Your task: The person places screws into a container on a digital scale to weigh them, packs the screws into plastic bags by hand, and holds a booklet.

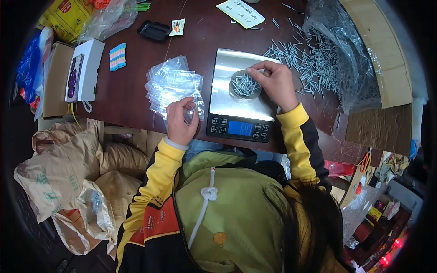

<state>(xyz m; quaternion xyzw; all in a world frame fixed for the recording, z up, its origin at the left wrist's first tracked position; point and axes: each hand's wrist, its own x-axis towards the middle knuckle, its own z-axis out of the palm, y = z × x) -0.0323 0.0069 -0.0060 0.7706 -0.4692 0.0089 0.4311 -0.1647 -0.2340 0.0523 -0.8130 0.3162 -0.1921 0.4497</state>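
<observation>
A round dish (233, 93) full of small metal nails (246, 85) stands on the silver plate (223, 68) of a digital scale with a lit blue display (240, 128). At the dish's upper right rim is my right hand (276, 84), its thumb and fingertips pinched together. Whatever lies between those fingertips is too small to tell. Left of the scale, a spread pile of clear plastic bags (170, 84) covers part of the table. My left hand (181, 122) is at the pile's near edge, fingers curled, with clear plastic between thumb and fingers.
Loose nails (314, 68) spill from a plastic-lined cardboard box (387, 54) at the right. A handwritten paper (240, 12), a black tray (154, 31) and a striped pastel item (117, 57) lie farther back. A white box (88, 68) stands left; brown sacks (63, 168) sit below.
</observation>
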